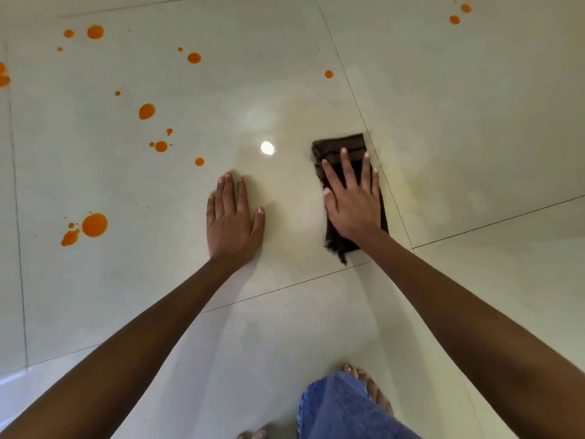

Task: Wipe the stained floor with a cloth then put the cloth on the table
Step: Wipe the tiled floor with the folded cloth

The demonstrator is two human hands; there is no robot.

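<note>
Right hand: the right hand [353, 201] lies flat on the cloth [340, 150], fingers straight and spread apart, pressing it to the floor [459, 106], curled round nothing.
Left hand: the left hand [234, 217] rests palm down on the bare tile at 9 o'clock of the cloth, fingers straight and close together, thumb out to the side.
Cloth: dark brown, folded long, lying on the floor beside a grout line, its far end showing past the fingertips.
Stains: orange drops [95, 224] dot the tile from 8 to 11 o'clock of the left hand; a few more [455, 19] sit at 1 o'clock, well apart from the cloth.
Lower edge: a denim-clad knee [342, 407] and bare toes [373, 388].
</note>
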